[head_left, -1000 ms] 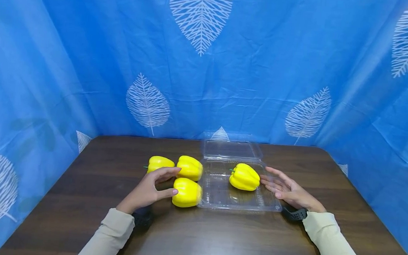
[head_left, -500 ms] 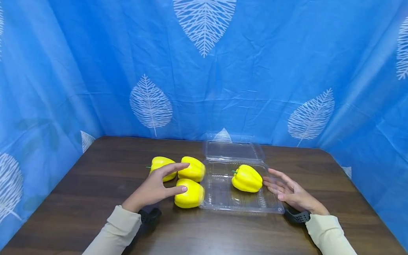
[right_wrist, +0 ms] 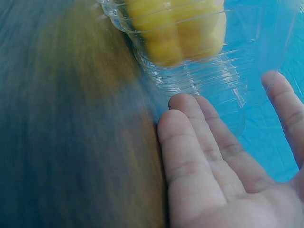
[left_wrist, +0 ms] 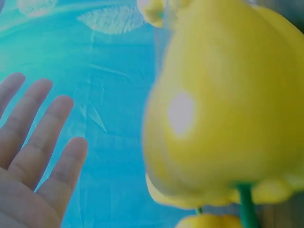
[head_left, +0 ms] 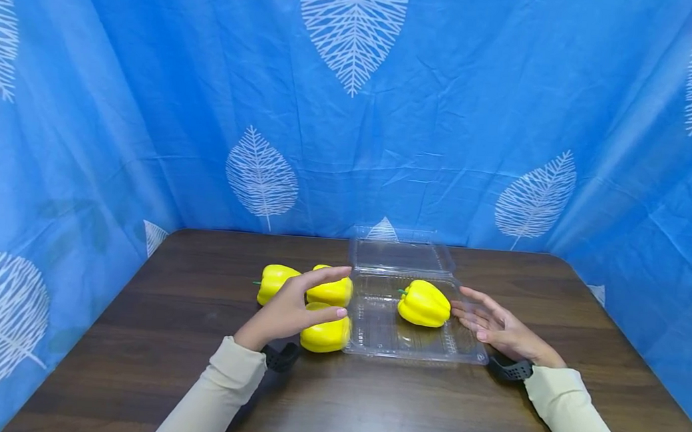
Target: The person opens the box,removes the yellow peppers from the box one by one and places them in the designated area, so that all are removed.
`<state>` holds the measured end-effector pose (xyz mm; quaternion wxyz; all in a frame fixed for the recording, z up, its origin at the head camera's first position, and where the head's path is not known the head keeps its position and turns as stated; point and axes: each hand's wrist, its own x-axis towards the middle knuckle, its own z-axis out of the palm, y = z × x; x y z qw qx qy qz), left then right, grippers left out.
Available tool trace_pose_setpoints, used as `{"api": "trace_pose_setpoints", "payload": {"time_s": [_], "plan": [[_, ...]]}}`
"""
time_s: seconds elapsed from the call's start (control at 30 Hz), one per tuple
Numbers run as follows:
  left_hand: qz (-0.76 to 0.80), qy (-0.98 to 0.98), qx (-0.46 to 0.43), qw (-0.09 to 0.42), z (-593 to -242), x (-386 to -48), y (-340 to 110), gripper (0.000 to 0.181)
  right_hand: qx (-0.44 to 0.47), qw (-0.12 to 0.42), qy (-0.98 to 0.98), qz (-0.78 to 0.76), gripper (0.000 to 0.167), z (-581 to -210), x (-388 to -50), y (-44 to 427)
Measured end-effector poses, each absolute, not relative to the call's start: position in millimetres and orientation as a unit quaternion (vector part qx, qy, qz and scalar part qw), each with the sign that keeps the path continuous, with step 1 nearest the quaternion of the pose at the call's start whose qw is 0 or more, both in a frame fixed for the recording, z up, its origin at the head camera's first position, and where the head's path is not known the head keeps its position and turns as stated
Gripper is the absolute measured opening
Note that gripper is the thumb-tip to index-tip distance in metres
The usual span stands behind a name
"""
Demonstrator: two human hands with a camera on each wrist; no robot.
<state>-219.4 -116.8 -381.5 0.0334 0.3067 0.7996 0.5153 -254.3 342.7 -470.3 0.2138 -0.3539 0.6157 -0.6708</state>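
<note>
One yellow bell pepper (head_left: 424, 304) lies inside a clear plastic clamshell box (head_left: 374, 335), its lid folded back. Three more yellow bell peppers sit left of the box: a front one (head_left: 324, 340), a back one (head_left: 339, 293) and a far-left one (head_left: 274, 279). My left hand (head_left: 288, 311) hovers over these, fingers and thumb spread, holding nothing; in the left wrist view a pepper (left_wrist: 223, 109) looms close beside the fingers (left_wrist: 42, 137). Beside the box's right wall rests my right hand (head_left: 509, 331), fingers extended; in the right wrist view the fingertips (right_wrist: 178, 126) are near or touching the plastic.
Everything stands on a dark wooden table (head_left: 405, 407). The open lid (head_left: 403, 253) extends toward the table's back edge. Behind and at both sides hangs a blue curtain (head_left: 449, 116) with white leaf prints.
My left hand has moved right across the peppers toward the box, its fingers stretching out straighter. My right hand stays beside the box. The whole head view has shifted slightly.
</note>
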Motion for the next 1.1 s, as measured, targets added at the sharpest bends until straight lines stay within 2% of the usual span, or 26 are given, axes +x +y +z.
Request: {"api": "trace_pose_setpoints", "payload": {"time_s": [0.1,0.33,0.83,1.1], "plan": [[0.521,0.793,0.315,0.036,-378,-221,-109,0.065,-0.345,0.222,0.611,-0.677,0.069,-470,-254,344],[0.525,0.788,0.319,0.033,-371,-224,-99,0.063,-0.350,0.204,0.629,-0.664,0.069,-470,-257,342],[0.546,0.758,0.356,0.040,-362,-231,-71,0.061,-0.367,0.217,0.591,-0.684,0.071,-472,-256,342],[0.551,0.753,0.355,0.061,-358,-239,-59,0.060,-0.367,0.214,0.594,-0.683,0.071,-471,-255,342]]}}
